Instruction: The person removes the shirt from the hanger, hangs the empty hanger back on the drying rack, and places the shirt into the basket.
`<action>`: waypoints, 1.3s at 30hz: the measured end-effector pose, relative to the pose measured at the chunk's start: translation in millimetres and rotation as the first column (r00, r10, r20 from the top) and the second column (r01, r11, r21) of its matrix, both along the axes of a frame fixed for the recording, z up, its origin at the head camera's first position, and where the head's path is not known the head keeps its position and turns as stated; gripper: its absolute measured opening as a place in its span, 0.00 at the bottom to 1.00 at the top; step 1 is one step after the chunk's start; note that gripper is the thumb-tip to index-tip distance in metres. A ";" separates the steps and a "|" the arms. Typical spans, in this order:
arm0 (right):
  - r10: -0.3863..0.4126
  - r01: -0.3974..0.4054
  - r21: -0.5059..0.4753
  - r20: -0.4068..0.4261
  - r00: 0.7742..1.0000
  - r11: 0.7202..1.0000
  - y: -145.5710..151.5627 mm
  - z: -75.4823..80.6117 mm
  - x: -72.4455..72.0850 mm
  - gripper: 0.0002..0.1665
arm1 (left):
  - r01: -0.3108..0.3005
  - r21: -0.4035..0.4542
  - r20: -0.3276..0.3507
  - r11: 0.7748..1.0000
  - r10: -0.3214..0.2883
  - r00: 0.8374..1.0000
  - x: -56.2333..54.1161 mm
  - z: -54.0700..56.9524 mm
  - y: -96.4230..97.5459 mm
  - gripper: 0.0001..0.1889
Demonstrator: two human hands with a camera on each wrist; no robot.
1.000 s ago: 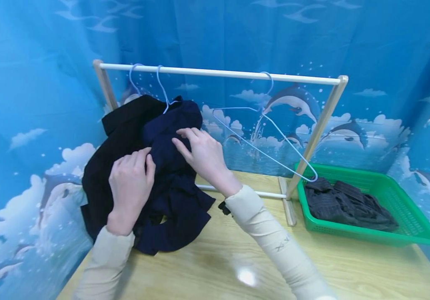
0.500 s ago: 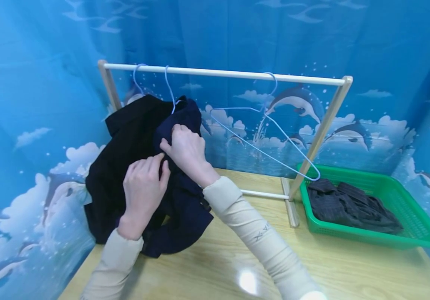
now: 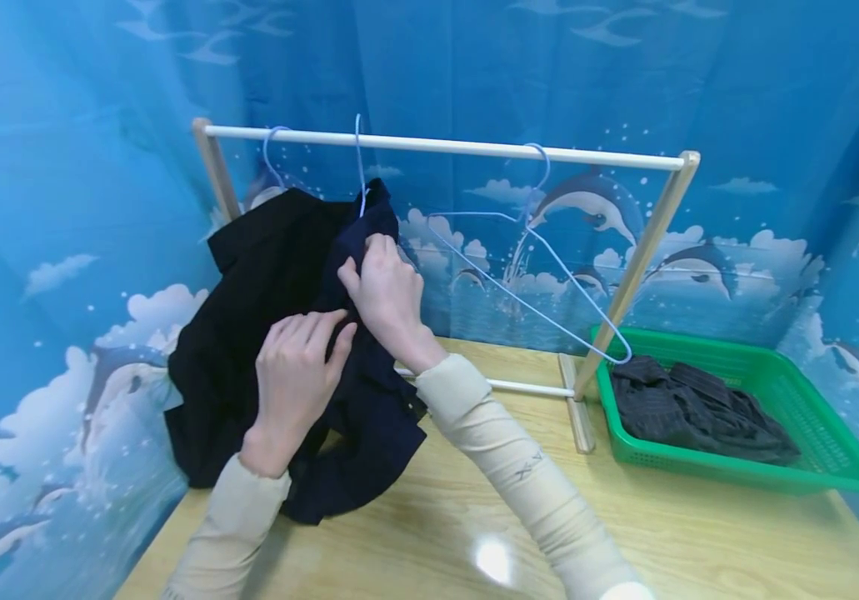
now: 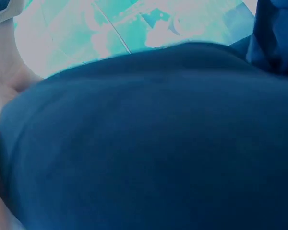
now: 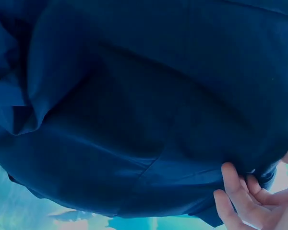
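A navy garment point(image 3: 369, 450), its exact kind unclear in the folds, hangs on a light-blue wire hanger point(image 3: 361, 167) whose hook rises above the white rod. In the head view my right hand point(image 3: 387, 287) grips the garment's upper part just below the hanger's neck; in the right wrist view its curled fingers point(image 5: 237, 191) are at the cloth's edge. Lower and to the left, my left hand point(image 3: 297, 367) pinches the front of the navy cloth. Dark fabric point(image 4: 149, 139) fills most of the left wrist view. A black garment point(image 3: 257, 292) hangs directly left, overlapped by the navy one.
The rack's white rod point(image 3: 436, 145) carries a bare wire hanger point(image 3: 526, 292) on the right. A green basket point(image 3: 744, 475) with dark striped clothing point(image 3: 699, 412) stands on the wooden table point(image 3: 414, 542) by the rack's right leg. Blue dolphin-print curtains enclose the back and sides.
My right hand has moved onto the upper navy cloth and closed on it. The navy garment's hanger has shifted right along the rod and its hook has turned and risen. My left hand moved slightly right.
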State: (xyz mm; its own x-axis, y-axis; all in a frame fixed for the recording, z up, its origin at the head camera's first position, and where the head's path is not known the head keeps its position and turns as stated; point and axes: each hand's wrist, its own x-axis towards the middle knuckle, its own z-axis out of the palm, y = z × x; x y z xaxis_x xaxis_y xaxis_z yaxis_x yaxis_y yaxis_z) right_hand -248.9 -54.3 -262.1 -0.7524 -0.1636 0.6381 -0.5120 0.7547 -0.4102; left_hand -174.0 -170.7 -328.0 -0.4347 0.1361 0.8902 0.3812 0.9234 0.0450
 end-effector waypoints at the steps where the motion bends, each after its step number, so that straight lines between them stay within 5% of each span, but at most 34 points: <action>1: 0.008 -0.008 -0.013 -0.002 1.000 1.000 3.3 1.9 0.6 0.18 | 0.010 -0.004 -0.007 1.000 -0.010 1.000 -0.2 0.1 0.7 0.22; 10: 0.065 -0.068 -0.047 -0.060 0.996 0.997 42.0 0.7 14.2 0.15 | 0.033 0.045 -0.007 0.998 -0.033 0.999 -11.7 3.9 -5.5 0.16; 19: 0.092 -0.109 -0.081 -0.196 0.976 0.991 83.9 -28.1 31.2 0.13 | 0.021 0.125 0.076 0.992 -0.031 0.997 -44.6 8.5 -24.2 0.15; 30: 0.160 -0.175 -0.032 -0.272 0.949 0.984 137.4 -69.3 44.2 0.12 | 0.087 0.142 0.192 0.986 -0.114 0.975 -80.8 27.1 -23.3 0.16; 39: 0.210 -0.193 0.085 -0.279 0.937 0.977 173.4 -94.9 50.2 0.14 | 0.163 0.043 0.275 0.986 -0.169 0.946 -107.0 26.2 -10.7 0.23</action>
State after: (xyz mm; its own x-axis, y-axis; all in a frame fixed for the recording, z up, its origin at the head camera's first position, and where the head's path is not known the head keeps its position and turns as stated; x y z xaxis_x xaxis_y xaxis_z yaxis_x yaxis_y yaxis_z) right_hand -198.7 119.1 -357.0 -0.4876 -0.3343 0.8065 -0.7451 0.6409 -0.1848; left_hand -281.0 -181.4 -301.8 -0.6370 0.2114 0.7413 0.4992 0.8459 0.1878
